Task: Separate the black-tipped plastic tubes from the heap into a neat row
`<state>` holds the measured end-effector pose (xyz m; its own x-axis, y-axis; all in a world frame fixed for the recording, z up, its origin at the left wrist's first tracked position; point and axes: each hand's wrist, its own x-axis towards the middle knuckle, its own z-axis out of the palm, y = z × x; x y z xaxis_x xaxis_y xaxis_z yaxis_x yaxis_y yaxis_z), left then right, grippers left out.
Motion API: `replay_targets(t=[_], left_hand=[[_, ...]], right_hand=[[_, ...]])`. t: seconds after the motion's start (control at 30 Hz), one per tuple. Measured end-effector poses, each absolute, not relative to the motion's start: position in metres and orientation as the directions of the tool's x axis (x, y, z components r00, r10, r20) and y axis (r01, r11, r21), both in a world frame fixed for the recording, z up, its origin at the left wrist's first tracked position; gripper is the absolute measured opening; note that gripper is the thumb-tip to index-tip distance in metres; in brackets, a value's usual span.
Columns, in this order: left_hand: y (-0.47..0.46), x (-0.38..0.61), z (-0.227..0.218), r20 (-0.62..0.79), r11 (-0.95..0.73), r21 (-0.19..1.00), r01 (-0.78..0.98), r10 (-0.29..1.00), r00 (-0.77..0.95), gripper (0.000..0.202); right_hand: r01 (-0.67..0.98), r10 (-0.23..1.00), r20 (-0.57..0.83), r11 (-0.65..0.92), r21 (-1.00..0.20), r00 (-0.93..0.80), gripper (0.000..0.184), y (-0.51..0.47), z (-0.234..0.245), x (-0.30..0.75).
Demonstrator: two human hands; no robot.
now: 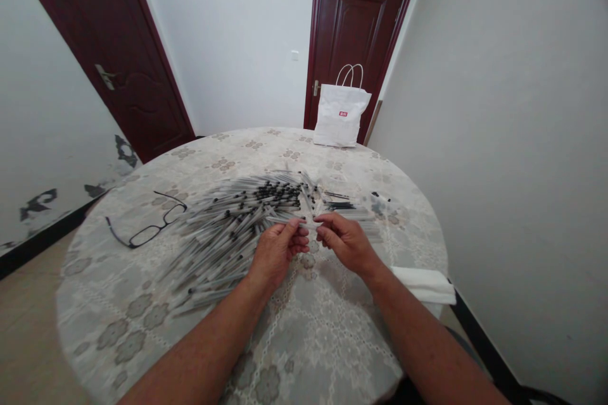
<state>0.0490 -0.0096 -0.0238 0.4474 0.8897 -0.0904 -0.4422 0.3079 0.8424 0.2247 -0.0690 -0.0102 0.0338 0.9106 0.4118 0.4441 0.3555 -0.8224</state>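
Just in front of the pile, my left hand (282,245) is closed on a slim translucent pen (278,219) with a dark end. Close by on the right, my right hand (346,239) is pinched shut near that end, and its fingertips hide what is between them. A small pale, see-through piece shows in the gap between the hands. Many similar translucent pens with black ends lie heaped in a pile (213,234) beside and beyond my left hand. Past my right hand lie a few thin dark sticks (339,205) and more clear pens (373,228).
Black-framed glasses (152,234) lie on the left of the round, cloth-covered table (304,342). A white paper bag (342,117) stands at the far edge. A folded white cloth (422,285) lies by my right forearm. Small black bits (375,194) lie at the right.
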Motion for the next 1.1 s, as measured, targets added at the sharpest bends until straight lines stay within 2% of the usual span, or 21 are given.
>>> replay_targets(t=[0.2,0.3,0.4,0.47,0.53,0.63,0.8,0.9,1.03,1.1], left_hand=[[-0.008,0.049,-0.025,-0.129,0.329,0.826,-0.457,0.901,0.415,0.036],[-0.006,0.05,-0.026,-0.117,0.316,0.818,-0.481,0.91,0.398,0.037],[-0.006,0.05,-0.025,-0.084,0.275,0.819,-0.503,0.925,0.37,0.037],[-0.007,0.05,-0.024,-0.075,0.257,0.832,-0.491,0.93,0.359,0.037],[-0.009,0.05,-0.023,-0.078,0.246,0.852,-0.462,0.932,0.353,0.038],[-0.009,0.05,-0.024,-0.073,0.226,0.875,-0.428,0.936,0.344,0.039],[-0.007,0.051,-0.026,-0.069,0.211,0.88,-0.425,0.943,0.326,0.039],[-0.006,0.051,-0.026,-0.073,0.212,0.883,-0.418,0.943,0.324,0.04],[-0.008,0.051,-0.025,-0.074,0.204,0.893,-0.401,0.946,0.317,0.042],[-0.008,0.051,-0.025,-0.074,0.198,0.899,-0.391,0.948,0.31,0.042]], right_hand=[[0.634,0.815,0.577,0.47,-0.614,-0.045,0.013,-0.069,-0.01,0.225],[0.66,0.75,0.66,0.524,-0.538,-0.057,0.013,-0.069,-0.011,0.223],[0.612,0.772,0.635,0.486,-0.624,0.035,0.022,-0.07,-0.012,0.22],[0.58,0.83,0.553,0.415,-0.701,0.074,0.022,-0.071,-0.013,0.22],[0.588,0.877,0.476,0.353,-0.728,0.063,0.033,-0.07,-0.014,0.22],[0.614,0.897,0.439,0.324,-0.72,0.042,0.04,-0.066,-0.016,0.221],[0.545,0.867,0.495,0.389,-0.743,0.056,0.018,-0.062,-0.018,0.223],[0.528,0.869,0.49,0.39,-0.754,0.059,0.02,-0.06,-0.021,0.225],[0.619,0.876,0.476,0.331,-0.712,0.08,0.039,-0.055,-0.026,0.228],[0.628,0.877,0.477,0.337,-0.702,0.062,0.039,-0.053,-0.027,0.228]])
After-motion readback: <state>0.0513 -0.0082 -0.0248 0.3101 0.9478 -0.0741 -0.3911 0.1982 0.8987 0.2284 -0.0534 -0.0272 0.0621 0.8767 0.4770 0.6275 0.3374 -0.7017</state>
